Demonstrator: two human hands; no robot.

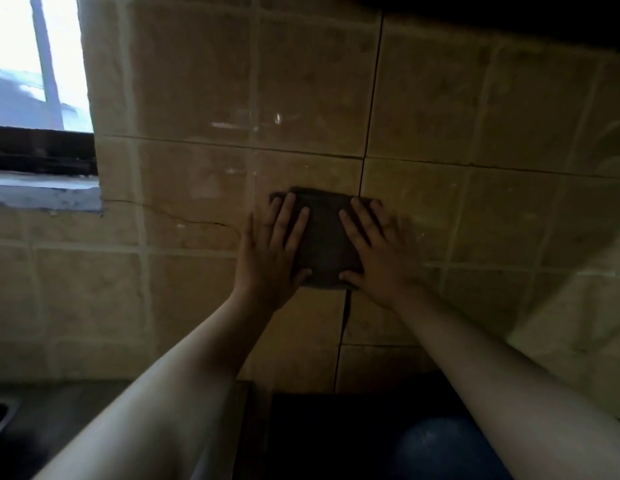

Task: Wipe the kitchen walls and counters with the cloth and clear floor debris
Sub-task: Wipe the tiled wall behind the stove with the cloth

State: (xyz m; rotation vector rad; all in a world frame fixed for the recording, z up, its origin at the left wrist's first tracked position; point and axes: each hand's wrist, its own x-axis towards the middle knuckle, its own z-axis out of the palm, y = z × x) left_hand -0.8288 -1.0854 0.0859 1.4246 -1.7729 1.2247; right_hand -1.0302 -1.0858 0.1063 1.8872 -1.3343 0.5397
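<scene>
A dark folded cloth (324,237) lies flat against the beige tiled wall (197,81) at mid height. My left hand (270,251) presses on the cloth's left edge with straight, spread fingers. My right hand (374,251) presses on its right edge the same way, thumb along the bottom. Both palms hide the cloth's sides; its middle shows between them.
A window (31,64) with a dark frame and a pale sill sits at the upper left. A crack runs through the tile left of the cloth. Below lie a dark counter (59,410), a sink rim (0,420) at far left and a blue round object (436,452).
</scene>
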